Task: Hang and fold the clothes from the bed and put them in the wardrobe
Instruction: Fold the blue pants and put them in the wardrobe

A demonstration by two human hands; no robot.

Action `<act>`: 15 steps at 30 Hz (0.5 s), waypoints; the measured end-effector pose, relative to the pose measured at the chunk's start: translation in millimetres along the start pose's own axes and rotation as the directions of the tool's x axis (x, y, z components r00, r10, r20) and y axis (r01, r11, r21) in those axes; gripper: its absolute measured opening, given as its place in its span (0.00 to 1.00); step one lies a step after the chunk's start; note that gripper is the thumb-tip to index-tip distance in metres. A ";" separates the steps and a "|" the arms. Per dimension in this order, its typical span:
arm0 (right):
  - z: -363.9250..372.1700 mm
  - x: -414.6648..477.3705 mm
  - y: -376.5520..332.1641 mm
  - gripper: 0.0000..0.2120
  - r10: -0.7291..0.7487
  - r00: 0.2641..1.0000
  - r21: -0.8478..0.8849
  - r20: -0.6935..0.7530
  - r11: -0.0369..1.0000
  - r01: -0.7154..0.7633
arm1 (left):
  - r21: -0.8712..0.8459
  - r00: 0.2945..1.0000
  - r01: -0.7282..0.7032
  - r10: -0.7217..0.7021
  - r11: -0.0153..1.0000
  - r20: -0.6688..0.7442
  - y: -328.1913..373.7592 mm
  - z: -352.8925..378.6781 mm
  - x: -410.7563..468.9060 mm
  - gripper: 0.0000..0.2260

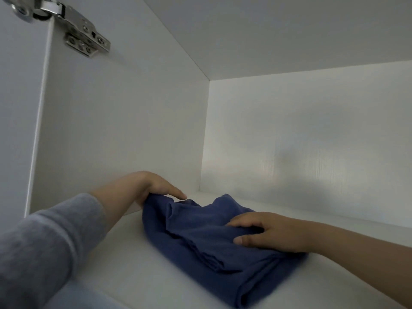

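Note:
A folded dark blue garment (200, 239) lies on the white wardrobe shelf (124, 264). My left hand (156, 186), in a grey sleeve, holds the garment's far left corner, which bunches up into the palm. Its index finger stretches out straight over the cloth. My right hand (265, 235) lies on the garment's right side. Its fingers and thumb are curled into the top fold. The other fingers of the left hand are hidden.
The white left side wall (124, 121) stands close beside the left hand, and the back wall (312, 141) is just behind the garment. A metal door hinge (84, 39) is at the top left. Bare shelf (334, 217) runs to the right behind my right arm.

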State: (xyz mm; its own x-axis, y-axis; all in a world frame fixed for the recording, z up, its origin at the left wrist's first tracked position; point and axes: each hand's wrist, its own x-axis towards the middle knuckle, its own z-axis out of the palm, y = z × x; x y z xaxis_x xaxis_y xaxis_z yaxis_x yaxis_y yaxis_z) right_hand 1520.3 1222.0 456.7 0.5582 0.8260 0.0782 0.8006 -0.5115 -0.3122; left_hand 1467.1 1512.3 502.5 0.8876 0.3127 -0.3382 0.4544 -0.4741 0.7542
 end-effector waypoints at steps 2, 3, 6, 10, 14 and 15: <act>-1.2 1.5 6.4 0.21 -0.005 1.000 0.005 0.001 1.000 0.005 | 0.036 0.998 -0.017 0.014 0.999 0.059 0.9 6.2 0.2 0.11; -2.2 3.1 9.2 0.22 0.000 1.000 0.006 -0.003 1.000 0.000 | 0.033 0.998 -0.050 0.049 0.998 0.039 1.5 9.6 0.7 0.09; -4.6 6.6 17.2 0.21 0.019 1.000 0.000 -0.006 1.000 -0.019 | 0.007 0.857 -0.392 0.367 0.920 -0.362 4.3 13.0 10.0 0.07; -7.3 7.7 24.0 0.19 0.070 0.988 -0.098 -0.135 0.992 -0.084 | 0.336 0.567 -0.511 0.604 0.791 -0.559 6.4 14.1 14.8 0.06; -13.0 8.4 24.7 0.24 0.228 0.898 -0.216 -0.376 0.921 -0.324 | 0.606 0.478 -0.382 0.711 0.697 -0.516 0.1 24.5 17.3 0.15; -14.6 7.7 22.0 0.24 0.292 0.891 -0.145 -0.348 0.922 -0.359 | 0.632 0.385 -0.446 0.773 0.634 -0.504 0.6 27.5 12.8 0.14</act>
State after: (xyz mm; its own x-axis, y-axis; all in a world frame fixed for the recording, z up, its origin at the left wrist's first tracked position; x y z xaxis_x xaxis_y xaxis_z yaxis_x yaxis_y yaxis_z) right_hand 1545.3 1213.7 464.2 0.8070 0.5038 0.3080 0.5692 -0.8026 -0.1786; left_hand 1480.9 1493.4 483.2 0.6552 0.1685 0.7364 -0.0601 -0.9601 0.2732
